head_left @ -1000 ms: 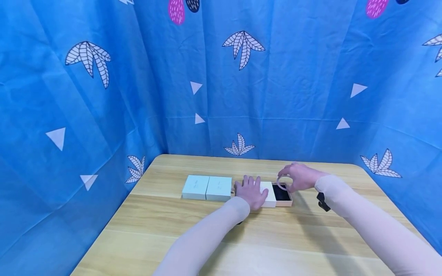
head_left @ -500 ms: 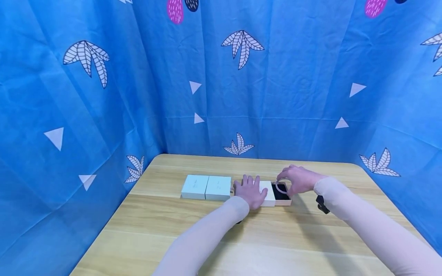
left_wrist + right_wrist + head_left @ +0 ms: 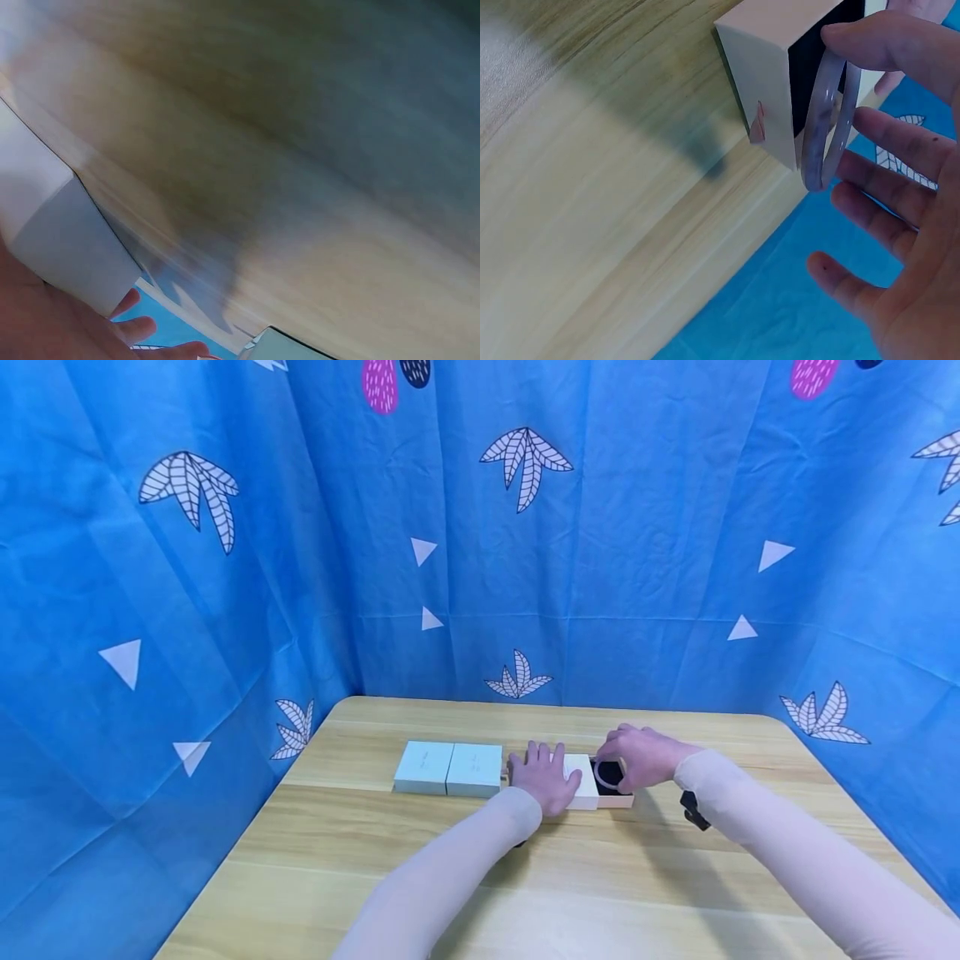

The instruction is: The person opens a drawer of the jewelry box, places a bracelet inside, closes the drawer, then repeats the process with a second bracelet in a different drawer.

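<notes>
A pale, glossy bangle [image 3: 821,127] is pinched between the thumb and fingers of my right hand [image 3: 645,756]. It stands tilted over the black-lined inside of a pink drawer [image 3: 617,802], its lower part at the drawer's edge. The drawer sticks out to the right from a white box sleeve [image 3: 583,781]. My left hand [image 3: 546,779] rests on that sleeve with fingers spread, covering its left part. In the left wrist view, fingertips [image 3: 135,328] reach past the edge of the white box [image 3: 75,232].
Two light-blue boxes [image 3: 423,767] with small lettering stand side by side left of my left hand. A small tab [image 3: 758,124] shows on the drawer's end. The wooden table [image 3: 600,877] meets a blue patterned curtain [image 3: 637,568] behind.
My right hand has come down and slightly left, lowering the bangle toward the black lining of the drawer. The left hand stays on the sleeve.
</notes>
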`<state>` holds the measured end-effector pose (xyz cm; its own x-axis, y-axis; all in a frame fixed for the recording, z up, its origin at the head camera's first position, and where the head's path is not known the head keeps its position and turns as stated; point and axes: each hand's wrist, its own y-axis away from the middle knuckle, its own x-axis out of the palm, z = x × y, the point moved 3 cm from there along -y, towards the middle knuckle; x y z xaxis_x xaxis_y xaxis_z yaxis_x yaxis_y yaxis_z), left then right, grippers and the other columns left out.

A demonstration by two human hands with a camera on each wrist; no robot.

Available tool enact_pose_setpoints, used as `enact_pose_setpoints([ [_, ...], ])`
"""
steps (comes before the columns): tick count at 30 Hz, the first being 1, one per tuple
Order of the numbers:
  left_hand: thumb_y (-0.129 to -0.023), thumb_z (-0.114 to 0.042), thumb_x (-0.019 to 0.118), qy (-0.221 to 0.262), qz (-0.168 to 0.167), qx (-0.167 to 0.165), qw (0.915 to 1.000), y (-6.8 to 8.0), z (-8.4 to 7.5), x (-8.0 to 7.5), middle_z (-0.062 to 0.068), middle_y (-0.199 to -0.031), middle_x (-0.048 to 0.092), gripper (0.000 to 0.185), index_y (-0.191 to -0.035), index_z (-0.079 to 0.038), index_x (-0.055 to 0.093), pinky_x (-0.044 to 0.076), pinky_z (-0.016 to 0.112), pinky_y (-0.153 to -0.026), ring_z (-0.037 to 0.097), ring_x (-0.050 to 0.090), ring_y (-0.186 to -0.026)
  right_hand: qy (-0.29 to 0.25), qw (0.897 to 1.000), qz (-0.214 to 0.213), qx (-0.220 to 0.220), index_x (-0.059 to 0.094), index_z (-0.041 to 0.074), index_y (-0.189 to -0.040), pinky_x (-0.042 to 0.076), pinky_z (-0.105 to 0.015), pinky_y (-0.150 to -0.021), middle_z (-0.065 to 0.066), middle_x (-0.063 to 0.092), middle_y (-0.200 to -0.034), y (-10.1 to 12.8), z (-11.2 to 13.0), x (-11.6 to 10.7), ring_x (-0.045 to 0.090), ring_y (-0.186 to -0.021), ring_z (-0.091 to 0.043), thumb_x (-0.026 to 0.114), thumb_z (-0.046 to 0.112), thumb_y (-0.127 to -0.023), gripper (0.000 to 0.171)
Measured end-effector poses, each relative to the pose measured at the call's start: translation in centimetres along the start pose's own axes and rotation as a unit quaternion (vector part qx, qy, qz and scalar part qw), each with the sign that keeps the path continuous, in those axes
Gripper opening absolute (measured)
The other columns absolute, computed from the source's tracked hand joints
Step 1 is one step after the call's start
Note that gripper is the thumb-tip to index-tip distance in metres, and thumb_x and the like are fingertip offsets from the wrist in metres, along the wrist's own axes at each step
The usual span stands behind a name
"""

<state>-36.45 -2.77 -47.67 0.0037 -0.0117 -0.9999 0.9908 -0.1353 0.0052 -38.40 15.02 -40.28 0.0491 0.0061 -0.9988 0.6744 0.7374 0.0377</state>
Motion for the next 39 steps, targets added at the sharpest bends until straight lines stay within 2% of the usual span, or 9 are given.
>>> enact_pose_setpoints([
  [9, -0.1, -0.07, 0.014, -0.002, 0.002, -0.005, 1.0, -0.26, -0.06, 0.39, 0.003, -0.164, 0.032, 0.074, -0.162, -0.031, 0.02, 0.03, 0.062, -0.114, 0.028, 0.022, -0.154, 0.008, 1.0, -0.001, 0.012, 0.074, 0.017, -0.12, 0.049, -0.042, -0.075, 0.001, 0.067, -0.108, -0.28, 0.35, 0.42, 0.054, -0.099, -0.019, 0.088, 0.024, -0.067, 0.055],
  [25, -0.099, -0.07, 0.013, 0.002, 0.001, 0.001, 1.0, -0.1, -0.01, 0.21, 0.003, -0.163, 0.034, 0.075, -0.162, -0.03, 0.02, 0.031, 0.063, -0.113, 0.028, 0.023, -0.154, -0.019, 1.0, -0.013, 0.011, 0.074, 0.018, -0.118, 0.05, -0.051, -0.082, 0.004, 0.072, -0.112, -0.54, 0.9, 0.5, 0.055, -0.099, -0.018, 0.087, 0.031, -0.073, 0.048],
  [32, -0.099, -0.071, 0.011, -0.001, 0.004, 0.0, 1.0, -0.28, -0.01, 0.37, 0.003, -0.163, 0.033, 0.076, -0.162, -0.031, 0.019, 0.031, 0.062, -0.113, 0.028, 0.023, -0.153, -0.024, 0.999, -0.028, 0.007, 0.073, 0.018, -0.119, 0.051, -0.046, -0.079, 0.003, 0.072, -0.109, -0.42, 0.89, 0.67, 0.056, -0.095, -0.015, 0.087, 0.033, -0.072, 0.051],
  [39, -0.099, -0.071, 0.013, -0.004, 0.009, -0.004, 0.9999, -0.14, -0.07, 0.24, 0.003, -0.163, 0.033, 0.076, -0.162, -0.031, 0.019, 0.03, 0.062, -0.113, 0.028, 0.022, -0.154, -0.044, 0.999, -0.025, 0.018, 0.073, 0.019, -0.119, 0.051, -0.036, -0.073, 0.001, 0.071, -0.103, -0.3, 0.62, 0.95, 0.059, -0.09, -0.016, 0.086, 0.03, -0.074, 0.048],
])
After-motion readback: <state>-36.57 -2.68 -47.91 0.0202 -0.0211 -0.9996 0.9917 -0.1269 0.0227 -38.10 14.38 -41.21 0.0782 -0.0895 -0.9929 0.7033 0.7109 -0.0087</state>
